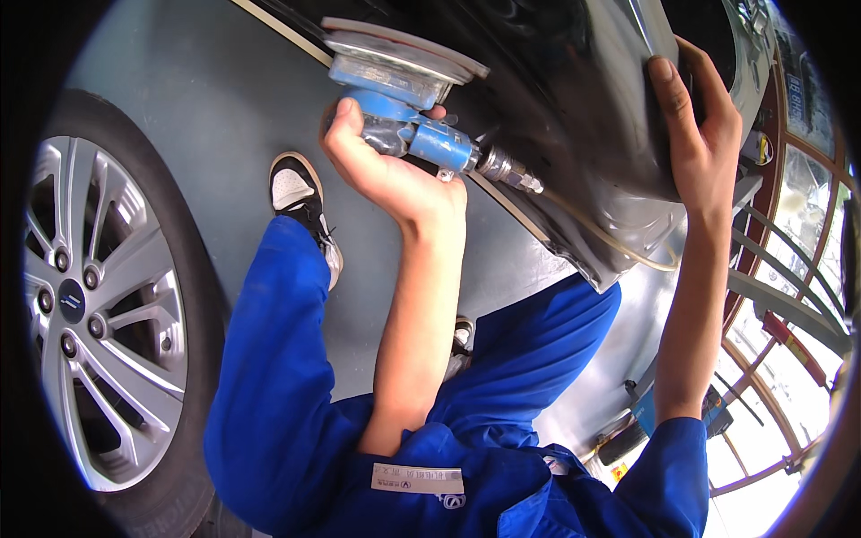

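In my left hand [381,166] is a blue and silver air-powered disc sander [439,143]. My thumb and fingers wrap round its body. Its round pad [404,49] faces up and away from me, close to a glossy dark car body panel [556,99]; I cannot tell whether the two touch. A metal coupling [509,169] joins the sander to a thin pale air hose [619,247], which runs right along the panel. At the panel's right edge my right hand [704,134] grips it, thumb on the near face and some fingers hidden over the edge.
A car wheel [117,305] with silver spokes stands close on my left. Below the panel lies the grey floor [242,99], with my shoe [300,202] on it. Metal bars [780,305] and a wood-framed window [798,197] are at the right.
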Demonstrator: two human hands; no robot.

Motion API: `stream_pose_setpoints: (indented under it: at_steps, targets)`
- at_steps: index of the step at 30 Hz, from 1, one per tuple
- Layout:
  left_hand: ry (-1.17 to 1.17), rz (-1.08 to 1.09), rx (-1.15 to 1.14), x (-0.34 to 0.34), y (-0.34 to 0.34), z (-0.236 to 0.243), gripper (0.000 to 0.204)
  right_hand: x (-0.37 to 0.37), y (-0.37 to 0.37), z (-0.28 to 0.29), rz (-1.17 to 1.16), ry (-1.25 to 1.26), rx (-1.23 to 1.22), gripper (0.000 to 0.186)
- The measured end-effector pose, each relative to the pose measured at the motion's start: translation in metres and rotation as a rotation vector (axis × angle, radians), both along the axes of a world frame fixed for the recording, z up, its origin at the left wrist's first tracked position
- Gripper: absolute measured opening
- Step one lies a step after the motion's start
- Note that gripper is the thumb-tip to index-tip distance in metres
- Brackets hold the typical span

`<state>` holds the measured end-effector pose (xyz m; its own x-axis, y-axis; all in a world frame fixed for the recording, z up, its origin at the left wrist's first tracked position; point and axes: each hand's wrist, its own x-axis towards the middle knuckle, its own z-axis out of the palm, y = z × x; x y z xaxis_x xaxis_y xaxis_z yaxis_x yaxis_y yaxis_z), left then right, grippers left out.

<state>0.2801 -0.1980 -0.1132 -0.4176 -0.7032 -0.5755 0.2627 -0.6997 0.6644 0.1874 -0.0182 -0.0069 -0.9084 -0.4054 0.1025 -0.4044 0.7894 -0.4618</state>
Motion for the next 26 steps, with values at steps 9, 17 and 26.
stream_pose_setpoints:
  at_steps: [9, 17, 26]
  targets:
    - [0.12, -0.003, -0.062, -0.015, -0.033, 0.013, 0.044, 0.0, -0.008, -0.001, 0.003, 0.076, -0.026, 0.05]
    - [0.157, 0.012, -0.124, -0.034, -0.06, 0.02, 0.04, 0.001, -0.007, 0.003, -0.029, 0.061, 0.03, 0.048]
    - [0.062, 0.053, -0.096, -0.054, -0.088, 0.02, 0.042, 0.001, -0.001, -0.001, -0.058, 0.023, 0.019, 0.05]
